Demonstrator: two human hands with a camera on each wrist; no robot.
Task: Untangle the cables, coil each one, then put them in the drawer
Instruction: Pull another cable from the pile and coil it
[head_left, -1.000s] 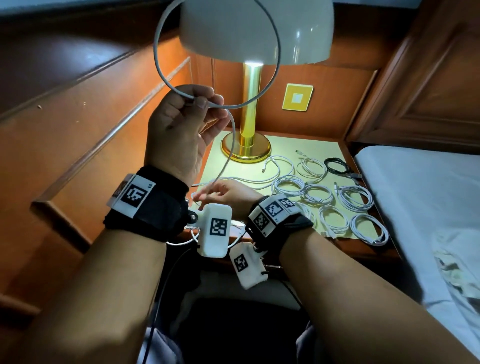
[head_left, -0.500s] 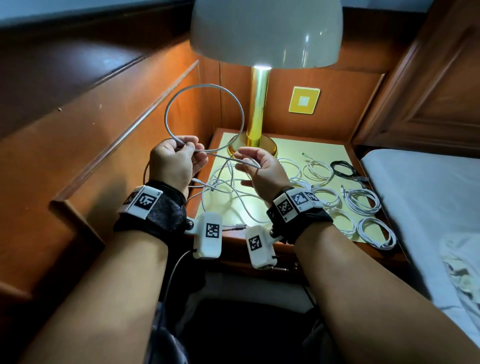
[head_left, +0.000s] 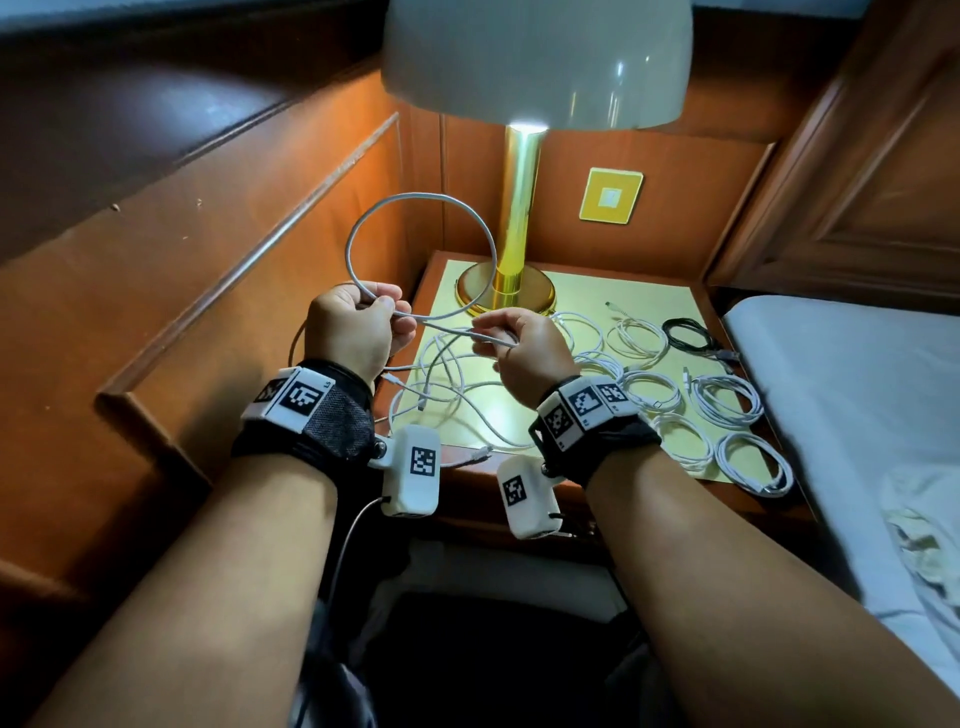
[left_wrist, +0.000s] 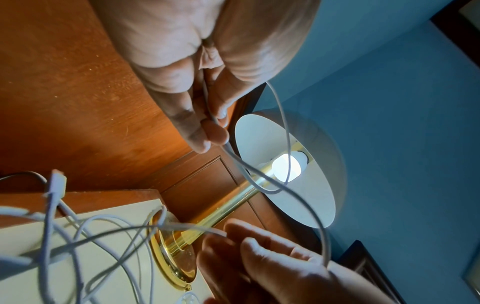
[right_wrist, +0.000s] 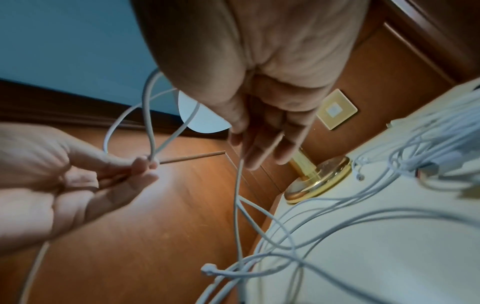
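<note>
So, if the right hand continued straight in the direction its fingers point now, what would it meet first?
Probably the lamp's brass stem: in the right wrist view, the right hand, pinching the white cable, points its fingers towards it. Depth is unclear.

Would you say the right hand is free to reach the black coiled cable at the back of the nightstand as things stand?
Probably not yet: the right hand is holding the white cable that the left hand is looping. The path to the black cable looks open otherwise, over the white coils.
</note>
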